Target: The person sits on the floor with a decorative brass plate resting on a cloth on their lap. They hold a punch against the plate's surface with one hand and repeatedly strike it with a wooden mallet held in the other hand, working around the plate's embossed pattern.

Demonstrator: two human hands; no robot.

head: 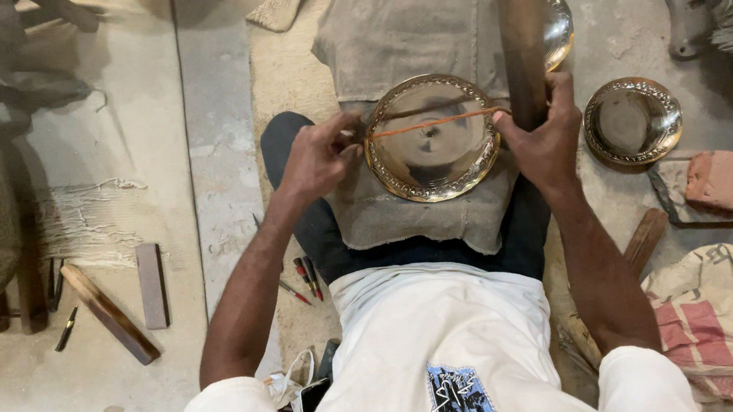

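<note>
On my lap, over a folded piece of grey cloth [403, 23], lies the brass plate [432, 141] I am working on, its rim chased with a fine pattern. My left hand [319, 155] is pinched shut on one end of a thin reddish cord [430, 124], and my right hand [548, 139] is closed on the other end, so the cord runs taut straight across the plate's face. The right hand sits just beside a thick wooden post [522, 30] that stands up past the plate.

I judge the plate stiff and fairly light for its width, with a polished, slippery middle that marks easily; the patterned rim is the place to grip it. The cord is soft and limp, and only keeps its line while both ends are pulled.

By my count: three brass plates, one on my lap, a second plate [632, 120] on the floor to my right, and a third plate [557, 26] half hidden behind the post. One cord. A few small hand tools [305, 279] lie by my left thigh.
</note>
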